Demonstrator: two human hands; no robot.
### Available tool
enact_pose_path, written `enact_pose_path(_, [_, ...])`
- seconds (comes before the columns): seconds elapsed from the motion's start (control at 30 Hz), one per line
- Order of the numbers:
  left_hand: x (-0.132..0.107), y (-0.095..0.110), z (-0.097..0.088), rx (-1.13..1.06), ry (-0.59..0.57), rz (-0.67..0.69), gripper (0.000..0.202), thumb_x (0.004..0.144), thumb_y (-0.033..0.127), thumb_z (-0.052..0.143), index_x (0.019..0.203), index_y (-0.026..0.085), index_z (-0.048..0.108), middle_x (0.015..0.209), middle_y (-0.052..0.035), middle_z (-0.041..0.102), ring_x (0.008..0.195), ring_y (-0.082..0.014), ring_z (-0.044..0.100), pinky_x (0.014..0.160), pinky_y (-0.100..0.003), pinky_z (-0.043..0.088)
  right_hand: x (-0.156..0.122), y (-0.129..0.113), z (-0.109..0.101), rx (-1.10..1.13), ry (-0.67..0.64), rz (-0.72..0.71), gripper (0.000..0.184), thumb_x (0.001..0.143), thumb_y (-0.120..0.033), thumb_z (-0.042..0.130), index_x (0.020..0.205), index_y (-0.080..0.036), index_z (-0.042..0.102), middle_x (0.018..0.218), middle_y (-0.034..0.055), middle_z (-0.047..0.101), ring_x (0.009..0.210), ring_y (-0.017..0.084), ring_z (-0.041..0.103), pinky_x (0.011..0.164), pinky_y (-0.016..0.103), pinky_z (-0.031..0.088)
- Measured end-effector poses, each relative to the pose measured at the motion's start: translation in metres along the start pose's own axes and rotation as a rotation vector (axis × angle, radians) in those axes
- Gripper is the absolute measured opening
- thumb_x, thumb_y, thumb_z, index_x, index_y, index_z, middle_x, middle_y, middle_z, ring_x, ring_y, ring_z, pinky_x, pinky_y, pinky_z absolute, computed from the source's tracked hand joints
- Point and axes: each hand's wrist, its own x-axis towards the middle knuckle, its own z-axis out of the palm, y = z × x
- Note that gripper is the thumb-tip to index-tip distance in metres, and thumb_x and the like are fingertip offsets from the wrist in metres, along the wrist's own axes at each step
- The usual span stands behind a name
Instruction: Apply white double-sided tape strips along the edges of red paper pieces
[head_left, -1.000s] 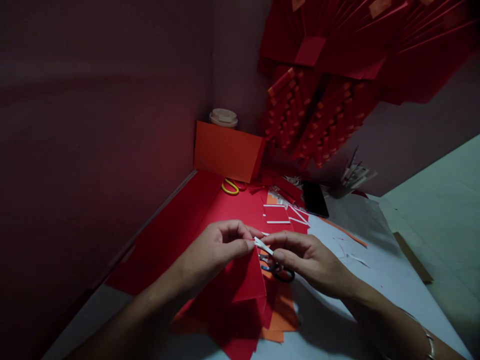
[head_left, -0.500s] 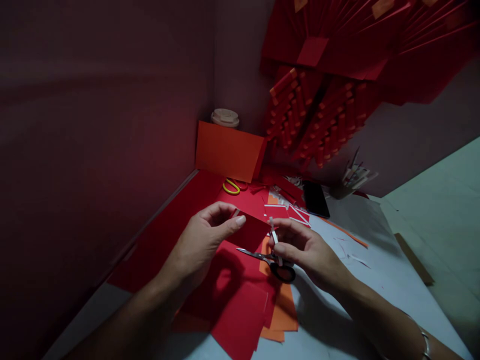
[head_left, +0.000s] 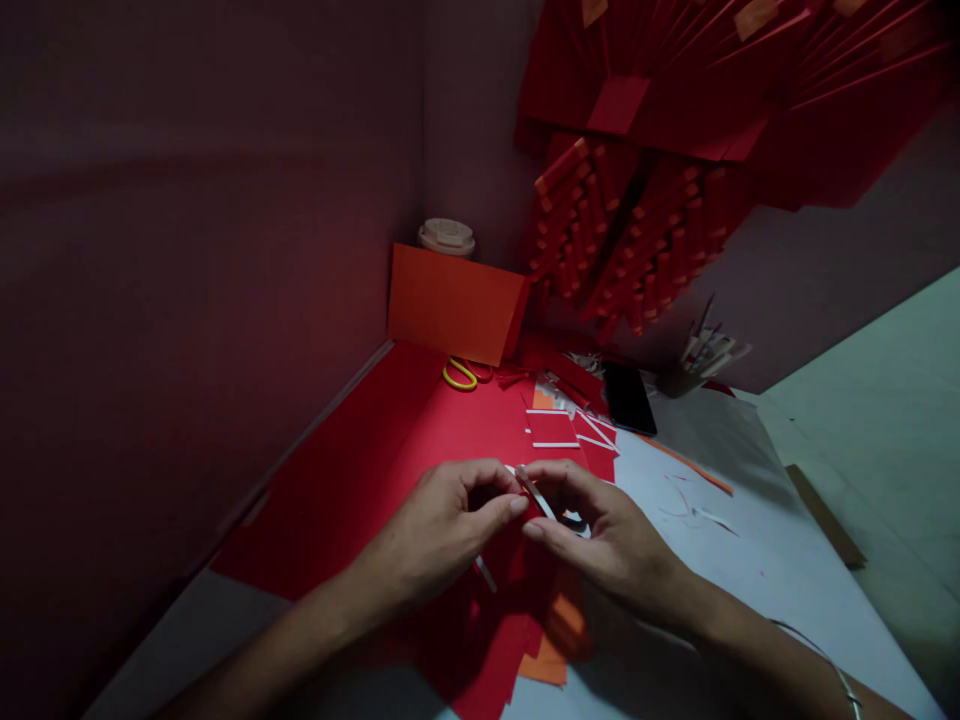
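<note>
My left hand (head_left: pixel 450 520) pinches a small red paper piece, mostly hidden behind its fingers. A white strip (head_left: pixel 486 574) shows on the paper below that hand. My right hand (head_left: pixel 607 535) holds narrow white tape (head_left: pixel 537 493) between thumb and fingers, its end meeting the left fingertips. Whether the tape is on a roll is hard to make out. Scissors with a black handle (head_left: pixel 574 523) lie mostly hidden behind the right hand. Under both hands are red paper sheets (head_left: pixel 465 425) and orange paper (head_left: pixel 545 668).
Red cards with white strips (head_left: pixel 553 428) lie beyond my hands, near yellow-handled scissors (head_left: pixel 459 374) and a black phone (head_left: pixel 630 397). Folded orange card (head_left: pixel 456 302) stands before a lidded cup (head_left: pixel 447 236). A pen holder (head_left: pixel 694 370) stands at back right; red paper decorations (head_left: pixel 622 225) hang on the wall.
Both hands have come together and lower. The tape has moved left to the red paper piece, which has tilted downward. The black-handled scissors are now mostly covered.
</note>
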Motion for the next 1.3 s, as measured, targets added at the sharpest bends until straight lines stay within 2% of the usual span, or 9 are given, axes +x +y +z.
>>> enact_pose_path(0.1, [0.001, 0.004, -0.005, 0.077, 0.16, 0.049, 0.016, 0.082, 0.03, 0.059, 0.077, 0.018, 0.069, 0.072, 0.0008, 0.067, 0.07, -0.0138, 0.06, 0.065, -0.022, 0.046, 0.001, -0.003, -0.004, 0.117, 0.086, 0.068, 0.028, 0.087, -0.031, 0.06, 0.114, -0.023, 0.058, 0.091, 0.0015, 0.065, 0.077, 0.013, 0.061, 0.069, 0.025, 0.051])
enact_pose_path(0.2, [0.002, 0.009, -0.011, 0.133, 0.371, 0.082, 0.016, 0.082, 0.033, 0.061, 0.078, 0.019, 0.068, 0.074, 0.0007, 0.068, 0.07, -0.0146, 0.061, 0.065, -0.023, 0.046, 0.002, -0.004, -0.009, 0.143, 0.216, 0.115, 0.024, 0.091, -0.04, 0.054, 0.106, -0.022, 0.061, 0.075, -0.0012, 0.061, 0.061, 0.01, 0.057, 0.057, 0.021, 0.049])
enact_pose_path(0.27, [0.001, 0.011, -0.013, 0.206, 0.513, 0.131, 0.014, 0.082, 0.032, 0.062, 0.082, 0.02, 0.068, 0.078, 0.0006, 0.069, 0.074, -0.015, 0.062, 0.068, -0.024, 0.046, 0.001, -0.004, -0.009, 0.102, 0.24, 0.099, 0.023, 0.09, -0.041, 0.057, 0.101, -0.022, 0.062, 0.071, -0.0022, 0.058, 0.059, 0.01, 0.054, 0.055, 0.02, 0.047])
enact_pose_path(0.33, [-0.001, 0.011, -0.011, 0.28, 0.581, 0.193, 0.01, 0.082, 0.028, 0.063, 0.082, 0.02, 0.069, 0.081, 0.0006, 0.069, 0.078, -0.0148, 0.063, 0.072, -0.023, 0.045, -0.002, -0.003, -0.007, 0.044, 0.209, 0.087, 0.023, 0.089, -0.04, 0.058, 0.1, -0.021, 0.063, 0.069, -0.0021, 0.058, 0.058, 0.01, 0.053, 0.054, 0.021, 0.047])
enact_pose_path(0.57, [-0.003, 0.004, 0.005, 0.285, 0.401, 0.248, 0.013, 0.083, 0.023, 0.063, 0.085, 0.019, 0.075, 0.082, -0.002, 0.071, 0.078, -0.015, 0.066, 0.072, -0.023, 0.048, -0.007, 0.0, 0.004, -0.09, 0.121, 0.052, 0.024, 0.091, -0.039, 0.055, 0.102, -0.02, 0.065, 0.068, -0.0008, 0.059, 0.058, 0.012, 0.053, 0.054, 0.024, 0.044])
enact_pose_path(0.73, [-0.002, 0.004, 0.006, 0.254, 0.307, 0.207, 0.016, 0.083, 0.023, 0.063, 0.091, 0.018, 0.076, 0.084, -0.0048, 0.072, 0.079, -0.0168, 0.067, 0.07, -0.024, 0.049, -0.005, -0.003, 0.002, -0.14, 0.135, 0.017, 0.022, 0.091, -0.035, 0.055, 0.102, -0.02, 0.066, 0.084, 0.0041, 0.068, 0.071, 0.016, 0.06, 0.064, 0.027, 0.048])
enact_pose_path(0.87, [-0.002, 0.005, 0.007, 0.233, 0.29, 0.205, 0.017, 0.083, 0.023, 0.064, 0.093, 0.018, 0.077, 0.083, -0.0054, 0.072, 0.078, -0.017, 0.067, 0.069, -0.024, 0.049, -0.004, -0.004, 0.002, -0.154, 0.12, -0.004, 0.019, 0.091, -0.032, 0.055, 0.1, -0.02, 0.068, 0.089, 0.0046, 0.07, 0.071, 0.016, 0.06, 0.064, 0.027, 0.048])
enact_pose_path(1.03, [-0.002, 0.005, 0.008, 0.212, 0.277, 0.21, 0.018, 0.082, 0.025, 0.065, 0.093, 0.018, 0.077, 0.082, -0.006, 0.072, 0.077, -0.0172, 0.067, 0.068, -0.023, 0.049, -0.004, -0.005, 0.003, -0.156, 0.12, -0.007, 0.019, 0.091, -0.032, 0.055, 0.1, -0.021, 0.068, 0.075, 0.0014, 0.065, 0.06, 0.013, 0.053, 0.056, 0.024, 0.044])
enact_pose_path(1.3, [0.0, 0.002, 0.008, 0.246, 0.283, 0.254, 0.016, 0.083, 0.025, 0.064, 0.093, 0.021, 0.077, 0.081, -0.0042, 0.071, 0.076, -0.0161, 0.066, 0.069, -0.023, 0.049, -0.005, -0.007, 0.004, -0.113, 0.114, -0.025, 0.017, 0.091, -0.029, 0.055, 0.097, -0.019, 0.067, 0.074, 0.0012, 0.064, 0.059, 0.012, 0.053, 0.055, 0.023, 0.044])
